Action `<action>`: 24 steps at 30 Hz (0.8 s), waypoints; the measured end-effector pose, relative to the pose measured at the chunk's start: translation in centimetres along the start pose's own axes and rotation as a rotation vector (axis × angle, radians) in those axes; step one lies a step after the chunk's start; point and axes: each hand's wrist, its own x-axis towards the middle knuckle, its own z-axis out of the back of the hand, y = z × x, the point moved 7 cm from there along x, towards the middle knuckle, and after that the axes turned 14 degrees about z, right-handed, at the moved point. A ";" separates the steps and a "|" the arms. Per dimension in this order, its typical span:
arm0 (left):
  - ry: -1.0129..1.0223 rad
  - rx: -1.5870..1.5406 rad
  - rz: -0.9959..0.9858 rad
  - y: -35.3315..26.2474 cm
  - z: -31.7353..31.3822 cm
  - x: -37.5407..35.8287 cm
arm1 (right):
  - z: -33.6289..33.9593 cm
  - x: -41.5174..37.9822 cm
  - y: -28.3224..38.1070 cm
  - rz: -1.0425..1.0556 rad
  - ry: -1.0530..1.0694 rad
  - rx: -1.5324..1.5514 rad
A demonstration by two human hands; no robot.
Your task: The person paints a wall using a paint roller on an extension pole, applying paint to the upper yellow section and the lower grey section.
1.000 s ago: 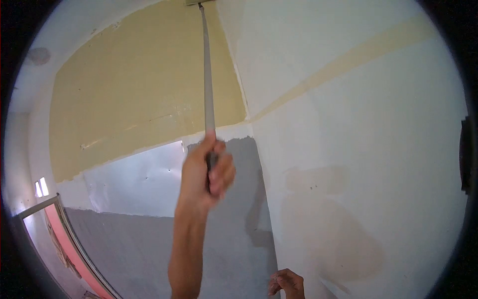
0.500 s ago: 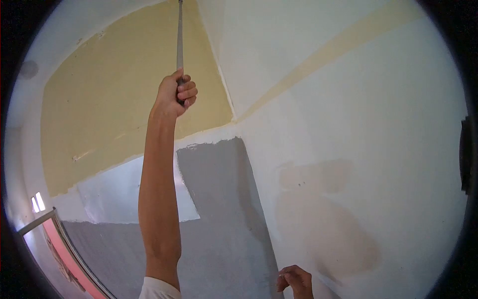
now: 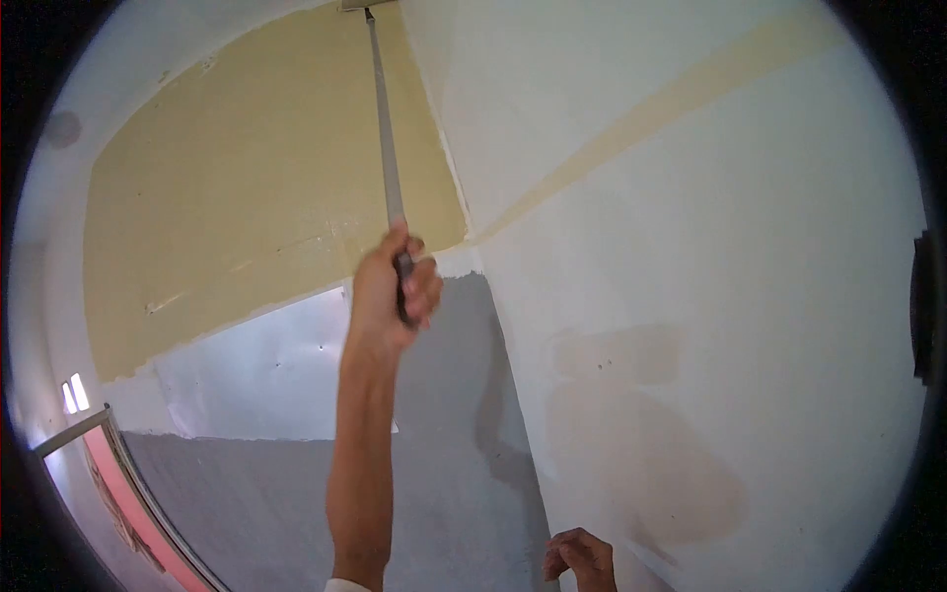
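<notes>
My left hand [image 3: 398,281], slightly blurred, is raised near the middle with its fingers wrapped round the dark grip of a long grey pole [image 3: 389,138]. The pole runs up to a pale tool head [image 3: 368,5], cut off by the top edge of the view, in front of the yellow-beige wall area [image 3: 237,178]. Low in the view, my right hand [image 3: 580,555] hangs beside the white side wall [image 3: 710,247], fingers loosely bent and a little apart, with nothing seen in it.
Below the yellow-beige area are a shiny whitish patch [image 3: 256,370] and a grey wall section [image 3: 247,493]. A beige band [image 3: 631,128] slants across the side wall. At the lower left is a framed opening with a pink strip [image 3: 128,493]. A dark object [image 3: 923,306] stands at the right edge.
My left hand has moved down and to the right with the pole, whose tool head now shows at the top. My right hand has hardly moved.
</notes>
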 end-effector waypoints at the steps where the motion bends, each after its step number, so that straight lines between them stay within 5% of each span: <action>1: 0.051 0.008 -0.017 -1.7 0.1 1.8 | -0.1 0.1 -0.1 -0.001 0.010 0.015; 7: 0.062 0.058 0.008 -7.4 1.1 7.9 | -0.2 0.2 -0.5 -0.028 -0.005 0.014; 13: 0.052 -0.009 0.061 4.6 1.9 -0.3 | 0.3 -0.1 0.0 0.023 -0.007 -0.037; 16: 0.030 0.005 0.077 4.1 1.2 -0.6 | 1.0 0.2 -0.8 0.030 -0.038 -0.022; 24: 0.111 0.107 -0.050 -7.9 0.3 7.5 | 1.2 0.8 -1.6 0.016 -0.028 -0.049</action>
